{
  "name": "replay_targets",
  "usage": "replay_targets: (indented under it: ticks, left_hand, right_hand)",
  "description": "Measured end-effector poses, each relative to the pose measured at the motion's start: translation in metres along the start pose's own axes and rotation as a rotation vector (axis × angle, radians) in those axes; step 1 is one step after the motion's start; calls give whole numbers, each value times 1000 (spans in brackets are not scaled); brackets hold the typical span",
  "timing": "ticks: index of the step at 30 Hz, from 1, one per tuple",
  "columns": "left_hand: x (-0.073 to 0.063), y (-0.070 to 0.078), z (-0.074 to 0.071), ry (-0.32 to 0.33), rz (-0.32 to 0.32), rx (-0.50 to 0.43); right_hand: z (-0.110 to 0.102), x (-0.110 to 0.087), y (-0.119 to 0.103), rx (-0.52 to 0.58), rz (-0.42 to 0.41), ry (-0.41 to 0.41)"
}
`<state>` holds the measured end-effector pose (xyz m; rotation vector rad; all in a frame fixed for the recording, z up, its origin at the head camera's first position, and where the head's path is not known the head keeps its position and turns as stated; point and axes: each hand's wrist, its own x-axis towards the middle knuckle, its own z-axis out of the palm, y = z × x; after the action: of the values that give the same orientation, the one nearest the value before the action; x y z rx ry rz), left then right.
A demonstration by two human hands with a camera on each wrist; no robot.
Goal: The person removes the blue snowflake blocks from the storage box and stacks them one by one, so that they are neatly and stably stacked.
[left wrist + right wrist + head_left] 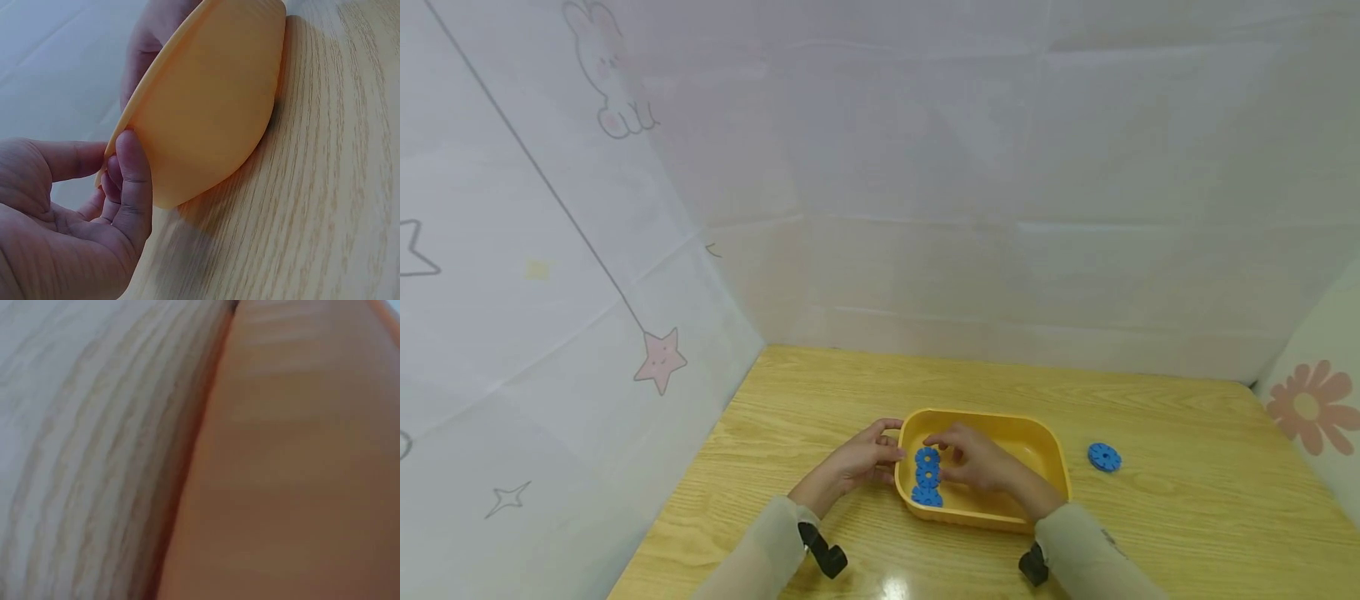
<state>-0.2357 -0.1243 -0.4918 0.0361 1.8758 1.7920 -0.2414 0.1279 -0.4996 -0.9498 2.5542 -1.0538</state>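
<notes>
A yellow plastic basket (1033,442) stands on the wooden table, and my left hand (868,457) pinches its left rim. The left wrist view shows the thumb and fingers of that left hand (94,194) on either side of the rim of the basket (212,106). Inside the basket, several blue notched discs (928,476) lie in a row along the left end, some overlapping at the near end. My right hand (977,458) reaches into the basket, thumb and index finger apart beside the upper discs. The right wrist view holds only the basket's outer wall (294,475) and table.
To the right of the basket, another small pile of blue notched discs (1104,457) lies on the wooden table (1195,467). Pale printed sheets (925,208) hang behind the table and at both sides.
</notes>
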Motion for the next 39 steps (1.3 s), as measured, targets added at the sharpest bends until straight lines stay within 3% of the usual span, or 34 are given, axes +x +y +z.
replay_targets:
  ticks: [13,26,39]
  left_hand:
    - [1,-1,-2,-7,1,-6]
    - [2,-2,-6,-18,4,-12]
    - [2,-3,-5,-22,2,-15]
  right_hand:
    - [12,4,5,-74,15,-56]
    - [17,7,7,-135,-91,-74]
    - [19,8,8,-93,-27,-88]
